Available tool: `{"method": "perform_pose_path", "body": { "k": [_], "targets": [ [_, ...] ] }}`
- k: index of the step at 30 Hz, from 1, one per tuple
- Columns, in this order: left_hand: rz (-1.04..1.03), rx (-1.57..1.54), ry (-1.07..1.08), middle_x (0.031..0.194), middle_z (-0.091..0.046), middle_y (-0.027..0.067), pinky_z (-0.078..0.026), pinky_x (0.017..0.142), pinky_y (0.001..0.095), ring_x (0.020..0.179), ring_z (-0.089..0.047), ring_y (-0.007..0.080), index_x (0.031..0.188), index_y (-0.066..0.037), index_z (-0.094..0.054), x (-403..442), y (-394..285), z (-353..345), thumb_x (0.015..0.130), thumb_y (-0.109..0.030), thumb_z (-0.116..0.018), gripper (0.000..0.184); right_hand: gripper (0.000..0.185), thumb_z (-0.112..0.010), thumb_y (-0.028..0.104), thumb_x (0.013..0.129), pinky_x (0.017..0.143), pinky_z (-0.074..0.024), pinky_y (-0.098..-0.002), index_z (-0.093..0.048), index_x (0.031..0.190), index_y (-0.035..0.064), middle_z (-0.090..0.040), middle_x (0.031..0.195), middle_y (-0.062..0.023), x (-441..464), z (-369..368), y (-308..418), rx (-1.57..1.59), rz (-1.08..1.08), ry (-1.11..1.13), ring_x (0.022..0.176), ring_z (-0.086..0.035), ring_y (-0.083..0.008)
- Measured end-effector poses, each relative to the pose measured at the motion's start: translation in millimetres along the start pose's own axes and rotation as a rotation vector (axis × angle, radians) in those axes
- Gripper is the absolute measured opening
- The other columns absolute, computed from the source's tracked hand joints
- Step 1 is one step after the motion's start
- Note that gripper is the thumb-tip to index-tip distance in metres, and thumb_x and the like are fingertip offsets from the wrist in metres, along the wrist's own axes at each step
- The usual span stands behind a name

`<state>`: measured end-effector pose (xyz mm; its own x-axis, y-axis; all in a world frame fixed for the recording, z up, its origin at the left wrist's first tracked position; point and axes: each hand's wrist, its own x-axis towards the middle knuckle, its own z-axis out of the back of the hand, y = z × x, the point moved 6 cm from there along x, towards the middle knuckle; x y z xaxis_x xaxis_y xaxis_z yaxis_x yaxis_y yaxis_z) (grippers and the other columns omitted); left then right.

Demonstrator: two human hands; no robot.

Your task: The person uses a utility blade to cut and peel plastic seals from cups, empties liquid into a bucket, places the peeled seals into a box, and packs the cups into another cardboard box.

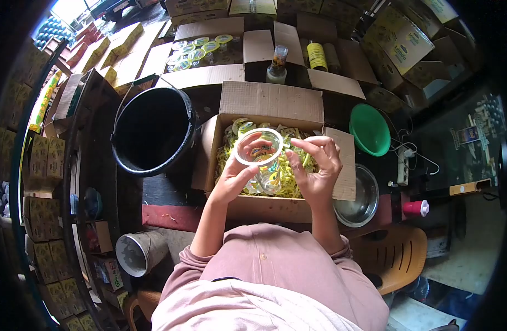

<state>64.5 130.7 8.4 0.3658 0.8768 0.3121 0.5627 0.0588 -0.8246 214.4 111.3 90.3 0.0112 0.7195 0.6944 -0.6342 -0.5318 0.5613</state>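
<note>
A clear plastic cup with coloured print is tilted so that its open mouth faces up toward me. My left hand is closed around the cup, just under its thick rim. To the right of it, my right hand is raised with thumb and fingers curved and apart, close to the rim; I see nothing held in it. Below both hands stands an open cardboard box, filled with yellow-green plastic strips and printed scraps.
A black bucket stands left of the box. On the right are a green basin, a clear bowl, a power strip and a pink spool. Behind are a jar and a carton of lidded cups.
</note>
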Motion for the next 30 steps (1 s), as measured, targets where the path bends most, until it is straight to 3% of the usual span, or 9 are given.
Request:
{"method": "perform_pose_path", "body": {
  "k": [7,16,22,26,27,30],
  "targets": [
    [0.013,0.004,0.008,0.13,-0.033,0.0104,-0.035,0.097,0.0378,0.12,-0.035,0.0218,0.133,-0.004,-0.025,-1,-6,-4,0.081,-0.009,-0.058,0.062,0.016,-0.071,0.013,0.065,0.076,-0.0301,-0.0328,-0.065,0.08,0.0153,-0.055,0.08,0.001,0,-2,8,-0.1,0.154,0.004,0.078,-0.051,-0.0159],
    [0.04,0.027,0.046,0.126,-0.036,0.013,-0.035,0.097,0.0372,0.119,-0.038,0.0219,0.133,-0.004,-0.025,-3,-9,-5,0.081,-0.011,-0.06,0.064,0.014,-0.068,0.011,0.065,0.078,-0.0296,-0.0342,-0.061,0.077,0.0146,-0.054,0.081,0.0011,1,-5,11,-0.22,0.2,0.025,0.081,-0.052,-0.0157],
    [0.05,0.023,0.05,0.126,-0.035,0.0138,-0.036,0.096,0.038,0.119,-0.038,0.0229,0.134,-0.004,-0.024,-3,-10,-5,0.081,-0.012,-0.059,0.063,0.012,-0.061,0.005,0.063,0.081,-0.0327,-0.0337,-0.059,0.072,0.0125,-0.056,0.085,-0.0021,0,-6,-17,-0.321,0.059,-0.005,0.086,-0.053,-0.0196],
    [0.03,0.036,0.028,0.129,-0.034,0.0127,-0.036,0.097,0.0379,0.12,-0.036,0.023,0.134,-0.004,-0.024,-3,-10,-1,0.081,-0.011,-0.058,0.063,0.008,-0.061,0.009,0.057,0.084,-0.0326,-0.0358,-0.059,0.064,0.0115,-0.057,0.092,-0.0051,-4,-10,-30,-0.184,0.037,0.074,0.092,-0.052,-0.0224],
    [0.021,0.04,0.026,0.129,-0.033,0.0124,-0.036,0.097,0.0378,0.12,-0.036,0.0229,0.134,-0.004,-0.024,-3,-10,0,0.081,-0.01,-0.058,0.063,0.011,-0.067,0.021,0.06,0.088,-0.0286,-0.0392,-0.06,0.061,0.0123,-0.055,0.096,-0.0056,-7,-16,-39,-0.186,-0.017,0.137,0.096,-0.049,-0.0216],
    [-0.005,0.06,0.0,0.13,-0.032,0.012,-0.037,0.096,0.0376,0.121,-0.036,0.0224,0.134,-0.004,-0.025,-4,-6,5,0.082,-0.007,-0.057,0.061,0.018,-0.071,0.028,0.062,0.089,-0.0282,-0.0399,-0.062,0.064,0.0127,-0.054,0.103,-0.0072,-23,-39,-59,-0.301,-0.067,0.235,0.101,-0.047,-0.0228]
  ]
}}
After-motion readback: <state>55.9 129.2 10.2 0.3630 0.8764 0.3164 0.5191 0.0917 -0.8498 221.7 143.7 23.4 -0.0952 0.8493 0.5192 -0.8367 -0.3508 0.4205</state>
